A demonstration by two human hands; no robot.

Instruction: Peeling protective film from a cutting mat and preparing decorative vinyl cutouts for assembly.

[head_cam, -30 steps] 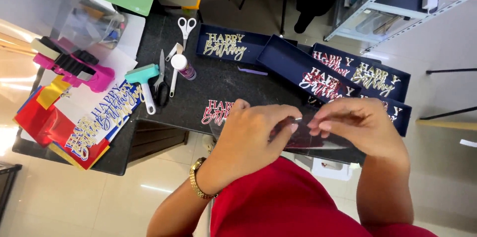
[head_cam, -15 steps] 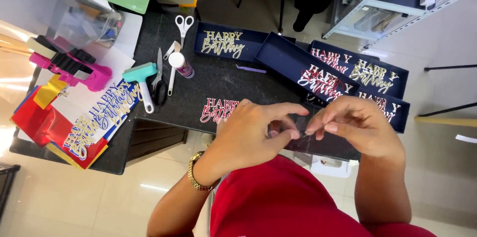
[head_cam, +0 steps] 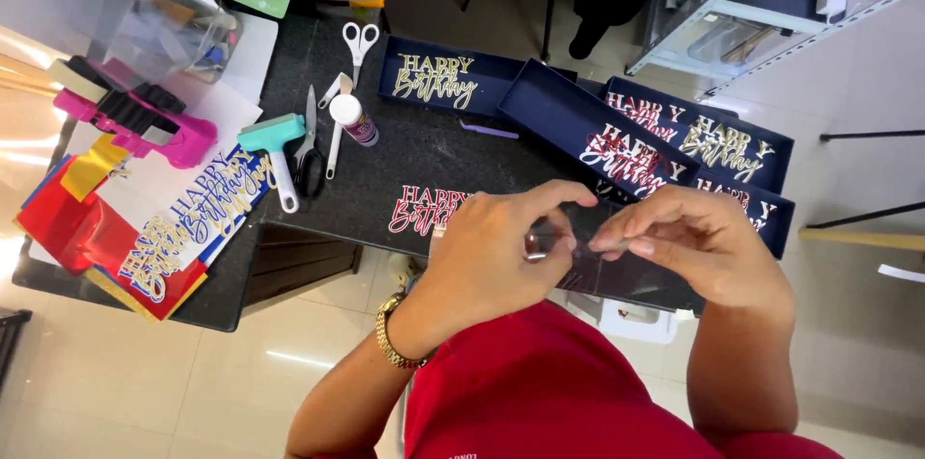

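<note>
Both hands have drawn closer since a second ago, the left hand (head_cam: 496, 257) and right hand (head_cam: 699, 247) now pinching narrow on a clear, glossy plastic sleeve (head_cam: 617, 266) at the table's near edge, its contents hidden by fingers and glare. At eleven o'clock a red-and-white paper cutout (head_cam: 419, 209) lies partly covered on the black tabletop (head_cam: 414, 151). Farther, toward ten o'clock, rest scissors (head_cam: 359, 40) and a teal scraper (head_cam: 275, 146).

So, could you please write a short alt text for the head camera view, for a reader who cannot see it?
Seen from above, a person in a red top holds a small thin item between the left hand and right hand over a black table. Navy trays of cut-out paper lettering, white-handled scissors, a teal scraper and coloured paper sheets lie around.
</note>
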